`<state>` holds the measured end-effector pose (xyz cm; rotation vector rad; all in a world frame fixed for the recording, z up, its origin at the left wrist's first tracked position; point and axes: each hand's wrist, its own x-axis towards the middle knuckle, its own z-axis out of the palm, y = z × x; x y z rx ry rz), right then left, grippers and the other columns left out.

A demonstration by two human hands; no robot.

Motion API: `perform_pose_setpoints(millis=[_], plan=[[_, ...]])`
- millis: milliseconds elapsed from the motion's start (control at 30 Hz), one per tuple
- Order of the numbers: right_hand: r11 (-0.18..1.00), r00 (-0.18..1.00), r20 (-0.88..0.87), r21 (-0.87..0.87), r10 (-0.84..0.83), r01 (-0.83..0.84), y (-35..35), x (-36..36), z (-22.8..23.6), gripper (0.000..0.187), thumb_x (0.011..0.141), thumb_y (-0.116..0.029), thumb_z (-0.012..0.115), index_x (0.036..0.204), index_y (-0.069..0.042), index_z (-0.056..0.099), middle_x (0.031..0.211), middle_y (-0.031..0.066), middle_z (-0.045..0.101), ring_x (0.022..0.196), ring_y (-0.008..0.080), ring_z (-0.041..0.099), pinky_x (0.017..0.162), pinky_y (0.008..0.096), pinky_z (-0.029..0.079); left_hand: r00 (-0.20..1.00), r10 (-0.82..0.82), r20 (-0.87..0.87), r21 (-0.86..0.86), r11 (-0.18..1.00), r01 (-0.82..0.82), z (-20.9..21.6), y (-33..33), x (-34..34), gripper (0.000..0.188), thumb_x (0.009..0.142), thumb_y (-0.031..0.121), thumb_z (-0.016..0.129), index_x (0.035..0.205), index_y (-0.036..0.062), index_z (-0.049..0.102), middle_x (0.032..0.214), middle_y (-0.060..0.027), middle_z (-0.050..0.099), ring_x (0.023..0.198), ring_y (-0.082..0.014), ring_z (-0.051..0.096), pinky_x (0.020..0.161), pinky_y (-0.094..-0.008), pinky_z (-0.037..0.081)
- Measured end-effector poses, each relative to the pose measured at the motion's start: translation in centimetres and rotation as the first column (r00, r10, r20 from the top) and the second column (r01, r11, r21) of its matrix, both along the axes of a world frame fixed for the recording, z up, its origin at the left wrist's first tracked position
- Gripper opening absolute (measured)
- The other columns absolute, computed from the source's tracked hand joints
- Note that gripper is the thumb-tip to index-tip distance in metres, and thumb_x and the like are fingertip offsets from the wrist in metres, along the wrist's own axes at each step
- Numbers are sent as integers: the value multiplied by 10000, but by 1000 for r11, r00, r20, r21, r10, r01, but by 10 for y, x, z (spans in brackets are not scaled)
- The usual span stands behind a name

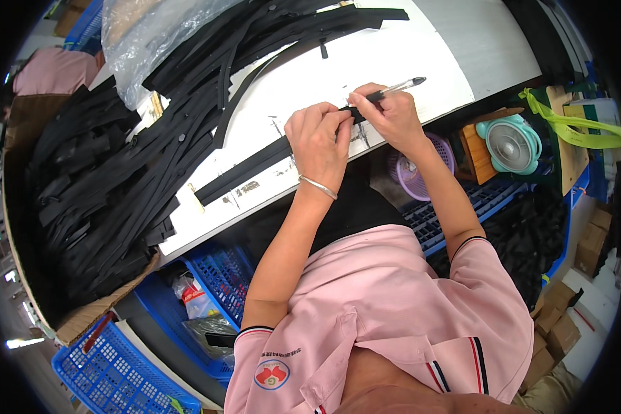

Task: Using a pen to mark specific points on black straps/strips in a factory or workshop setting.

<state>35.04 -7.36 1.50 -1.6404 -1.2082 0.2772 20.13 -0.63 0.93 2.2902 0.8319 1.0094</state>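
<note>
My right hand (397, 119) is closed around a pen (397, 87) with a clear barrel and a dark end, its tip low near my left fingertips. My left hand (317, 141) is closed, thumb and fingers pinching a black fabric strip (245, 174) close to the table's front edge. The strip runs left from my fingers along the white sheet (400, 58), which carries dark ink marks. The two hands nearly touch over the strip's end, and my fingers hide the pen's tip.
Black strips (193, 127) lie heaped on the table's left, spilling into a cardboard box (21, 228). Clear plastic film (141, 48) lies behind them. Under the table stand blue crates (110, 366), a purple basket (438, 148) and a teal fan (509, 143). Another person's pink-clothed part (55, 71) shows far left.
</note>
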Motion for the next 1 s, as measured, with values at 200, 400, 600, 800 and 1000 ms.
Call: perform_pose_setpoints(millis=[200, 400, 600, 800, 1000], plan=[[999, 987, 159, -32, 0, 5, 1, 0, -5, 205, 926, -118, 720, 795, 40, 712, 812, 54, 756, 469, 154, 569, 438, 293, 402, 1000, -3, 7, -2, 1000, 3, 0, 0, -1, 96, 800, 119, 806, 894, 102, 793, 950, -2, 687, 961, -216, 605, 913, -366, 415], [995, 989, -150, 96, 5, 10, -3, 0, -4, 189, 939, -125, 718, 826, 26, 709, 719, 33, 697, 499, 77, 533, 466, 263, 390, 1000, -2, 8, -4, 1000, 2, 0, 0, -1, 99, 791, 100, 791, 890, 96, 794, 942, -6, 683, 964, -215, 604, 909, -366, 417], [996, 990, -106, -4, 92, -93, -9, 6, 2, 191, 932, -117, 710, 816, 31, 676, 684, 28, 648, 518, 74, 517, 484, 273, 380, 1000, 2, 23, -12, 1000, -2, -1, 0, 1, 89, 794, 103, 794, 883, 95, 795, 944, -5, 683, 963, -214, 603, 905, -362, 415], [990, 990, 36, -28, 136, -135, -7, 3, 3, 197, 916, -135, 708, 808, 27, 678, 702, 62, 644, 506, 141, 530, 500, 272, 396, 999, 14, 50, 11, 1000, -15, 0, 3, -1, 76, 782, 106, 799, 856, 100, 783, 928, -11, 676, 934, -229, 607, 873, -381, 425], [998, 923, -380, -12, 55, -64, -17, 4, 9, 144, 1002, -113, 667, 901, -16, 703, 782, -7, 651, 675, 54, 554, 592, 224, 425, 983, -37, 179, -64, 997, 49, 5, 0, -11, 180, 790, 91, 798, 966, 65, 767, 990, -81, 683, 972, -283, 621, 894, -416, 456]])
